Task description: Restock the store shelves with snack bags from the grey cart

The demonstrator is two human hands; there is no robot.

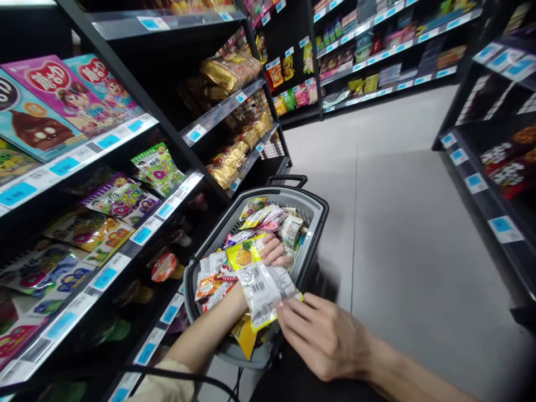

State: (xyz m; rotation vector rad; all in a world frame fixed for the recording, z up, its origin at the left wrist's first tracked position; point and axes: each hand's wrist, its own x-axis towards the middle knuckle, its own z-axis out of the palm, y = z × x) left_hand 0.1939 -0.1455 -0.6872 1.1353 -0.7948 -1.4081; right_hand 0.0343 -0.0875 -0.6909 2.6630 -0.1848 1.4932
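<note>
My left hand (275, 250) reaches over the shopping basket (317, 202). Its fingers curl around several snack packets, one a yellow packet with a pineapple picture (244, 254). Other packets in the bunch show their white printed backs, like the yellow-edged packet (258, 291). My right hand (324, 335) is at the lower right edge of the same bunch, fingertips pinched on a packet's corner. Below and behind the hands, the basket is full of small colourful bags (268, 216). My left palm is hidden by the packets.
On the left, a shelf holds gummy candy bags (119, 198) and, above them, boxes (69, 97). Gold-wrapped packs (234, 162) lie on the shelf beyond the basket. A grey floor aisle (393, 223) runs to the right, bordered by another shelf (477, 178). A black cable (167, 373) crosses the lower left.
</note>
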